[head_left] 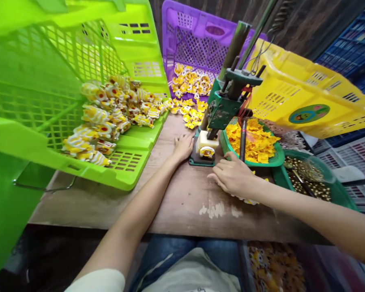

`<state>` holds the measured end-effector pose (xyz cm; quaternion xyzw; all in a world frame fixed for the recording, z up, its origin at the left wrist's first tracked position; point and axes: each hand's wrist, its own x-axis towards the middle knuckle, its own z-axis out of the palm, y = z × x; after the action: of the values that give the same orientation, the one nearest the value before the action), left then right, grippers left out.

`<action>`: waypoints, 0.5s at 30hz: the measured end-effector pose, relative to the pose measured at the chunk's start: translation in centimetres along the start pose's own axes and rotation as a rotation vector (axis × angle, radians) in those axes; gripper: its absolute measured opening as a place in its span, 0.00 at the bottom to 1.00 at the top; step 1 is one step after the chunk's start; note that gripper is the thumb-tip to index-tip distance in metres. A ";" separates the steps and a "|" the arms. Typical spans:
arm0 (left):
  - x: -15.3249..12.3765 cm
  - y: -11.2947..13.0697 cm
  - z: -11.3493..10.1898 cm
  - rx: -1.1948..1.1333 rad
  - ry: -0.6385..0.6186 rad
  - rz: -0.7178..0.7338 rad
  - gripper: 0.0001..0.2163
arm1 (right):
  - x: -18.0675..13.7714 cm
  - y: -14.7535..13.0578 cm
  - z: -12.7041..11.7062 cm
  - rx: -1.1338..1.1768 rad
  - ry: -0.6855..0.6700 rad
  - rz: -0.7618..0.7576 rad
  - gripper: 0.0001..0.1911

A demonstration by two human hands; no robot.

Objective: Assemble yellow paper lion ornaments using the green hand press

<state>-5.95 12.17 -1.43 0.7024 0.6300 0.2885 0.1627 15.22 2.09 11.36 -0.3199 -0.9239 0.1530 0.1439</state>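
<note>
A green hand press [223, 107] stands on the table, with a cream block [207, 142] under its ram. A small yellow-and-white plastic piece [207, 152] sits at the front of the block. My left hand [184, 147] lies on the table just left of the press base, fingers loosely stretched and nothing seen in them. To the right of the base, my right hand [232, 174] hovers below the dark lever handle [243, 140], thumb apart from the bent fingers. It shows nothing held. Yellow-and-white parts [246, 200] lie partly hidden beneath it.
A green crate [130, 172] at left holds several striped yellow-and-white toys [97, 115]. Behind are a purple crate [194, 20] and loose yellow pieces [193, 115]. At right stand a basket of yellow parts [255, 142], a yellow crate [304, 89] and a tray of brass-coloured pieces [310, 176].
</note>
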 end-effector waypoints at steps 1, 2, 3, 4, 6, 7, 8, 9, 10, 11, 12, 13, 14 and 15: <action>0.0 0.1 0.0 0.001 -0.001 0.004 0.20 | 0.2 -0.1 0.5 -0.103 -0.019 -0.039 0.21; -0.1 0.2 0.0 0.001 -0.001 0.007 0.20 | 0.3 0.0 0.9 -0.209 -0.024 -0.075 0.20; -0.1 0.3 0.0 0.001 -0.004 0.007 0.20 | 0.4 0.2 1.2 -0.315 -0.023 -0.110 0.20; -0.1 0.3 0.1 0.002 -0.007 0.003 0.20 | 0.5 0.4 1.3 -0.415 -0.022 -0.142 0.20; 0.0 0.4 0.3 0.012 -0.016 -0.004 0.20 | 0.7 0.7 1.5 -0.568 -0.009 -0.183 0.19; 0.0 0.3 0.4 0.019 -0.018 -0.002 0.20 | 0.8 0.9 1.7 -0.621 0.003 -0.192 0.19; 0.0 0.3 0.5 0.028 -0.018 0.001 0.20 | 1.0 1.0 1.8 -0.659 0.019 -0.197 0.19; 0.0 0.2 0.6 0.036 -0.014 0.003 0.20 | 1.1 1.0 2.0 -0.685 0.034 -0.199 0.18; 0.0 0.1 0.7 0.043 -0.010 0.005 0.20 | 1.2 1.0 2.3 -0.696 0.048 -0.203 0.18; 0.0 0.0 0.8 0.046 -0.007 0.008 0.20 | 1.1 1.0 2.4 -0.691 0.060 -0.204 0.18; 0.1 -0.1 0.8 0.048 -0.004 0.010 0.20 | 0.9 0.9 2.5 -0.666 0.066 -0.197 0.17; 0.1 -0.2 0.9 0.049 -0.001 0.011 0.20 | 0.5 0.8 2.3 -0.622 0.071 -0.178 0.17; 0.1 -0.3 1.0 0.050 0.000 0.013 0.21 | 0.0 0.7 1.9 -0.562 0.081 -0.152 0.17; 0.1 -0.4 1.1 0.051 0.003 0.015 0.21 | -0.7 0.6 1.1 -0.489 0.099 -0.122 0.17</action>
<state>-5.55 12.44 -2.50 0.7107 0.6321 0.2744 0.1416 15.66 1.89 10.01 -0.2959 -0.9428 -0.1000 0.1163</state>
